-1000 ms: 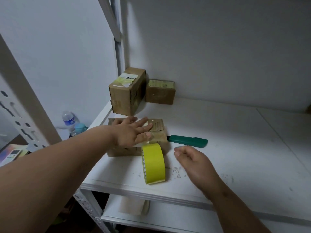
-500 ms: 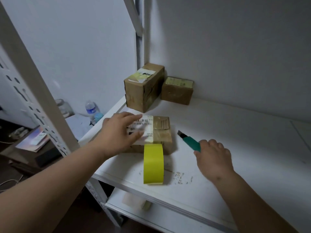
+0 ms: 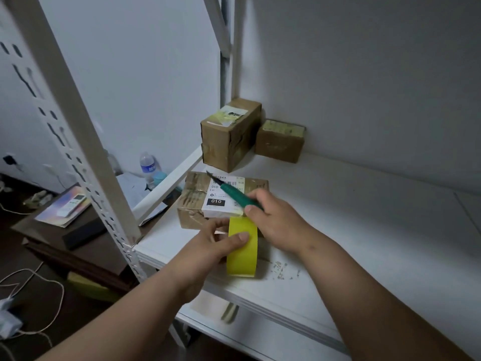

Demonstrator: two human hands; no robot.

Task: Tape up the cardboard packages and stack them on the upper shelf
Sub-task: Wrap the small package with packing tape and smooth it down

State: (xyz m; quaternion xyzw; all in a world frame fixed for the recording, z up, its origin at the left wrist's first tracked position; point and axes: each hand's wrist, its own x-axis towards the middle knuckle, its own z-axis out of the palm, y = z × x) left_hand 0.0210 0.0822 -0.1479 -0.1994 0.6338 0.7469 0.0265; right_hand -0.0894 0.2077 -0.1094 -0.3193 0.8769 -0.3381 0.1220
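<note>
**Taping barely started: one box staged, two parked at the back**

Status, left to right:

- Clutter off the shelf's left edge: water bottle [image 3: 147,165], papers, a remote on a booklet [image 3: 66,205]. Not task-relevant.
- Left hand [image 3: 212,244] grips the yellow tape roll [image 3: 242,247], thumb over the outer face, fingers round the left side. Roll stands on edge on the white shelf board [image 3: 364,230], just in front of the work box.
- Flat labelled cardboard box [image 3: 203,201] lies near the shelf's front-left corner. Old clear tape looks wrinkled on its left end; no yellow tape visible on it, so I judge it not yet sealed.
- Right hand [image 3: 276,220] is clenched round a green utility knife [image 3: 235,195], blade out, tip hovering over the box label.
- Back corner: tall cardboard box [image 3: 229,136] and smaller cardboard box [image 3: 281,142], side by side, each with yellowish tape on top. Likely done, can't confirm.

Left to do, by my read: pull tape, seal the flat box, cut, then stack. No upper shelf in view, so stacking status is unknown.
</note>
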